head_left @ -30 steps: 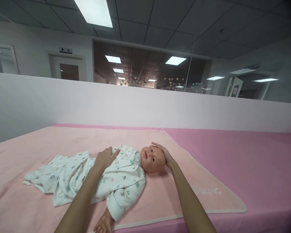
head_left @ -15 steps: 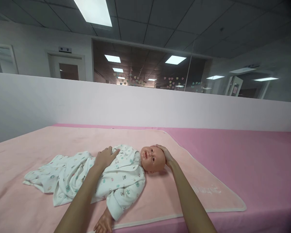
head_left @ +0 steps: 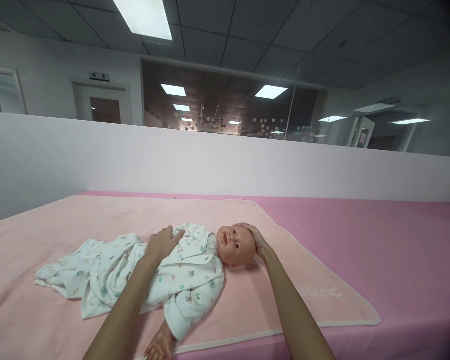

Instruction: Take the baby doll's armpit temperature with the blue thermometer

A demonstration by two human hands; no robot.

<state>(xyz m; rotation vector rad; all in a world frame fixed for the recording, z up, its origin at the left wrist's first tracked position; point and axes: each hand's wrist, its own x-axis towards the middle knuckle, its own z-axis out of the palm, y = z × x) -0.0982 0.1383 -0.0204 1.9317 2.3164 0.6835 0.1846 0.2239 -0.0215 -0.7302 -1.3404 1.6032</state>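
Observation:
A baby doll lies on its back on a light pink blanket (head_left: 108, 212), its bare head (head_left: 235, 245) pointing right. It wears a white printed romper (head_left: 189, 280) whose loose legs spread out to the left. My left hand (head_left: 164, 243) rests flat on the doll's chest with the fingers together. My right hand (head_left: 255, 239) cups the top and back of the doll's head. One of the doll's hands (head_left: 159, 345) sticks out of a sleeve near the blanket's front edge.
The blanket covers a darker pink surface (head_left: 378, 240) that runs off to the right. A low white partition wall (head_left: 225, 165) stands right behind it. Beyond are doors, glass panels and ceiling lights.
My right hand's fingers have settled closer onto the doll's head. The left hand and the doll have stayed in place.

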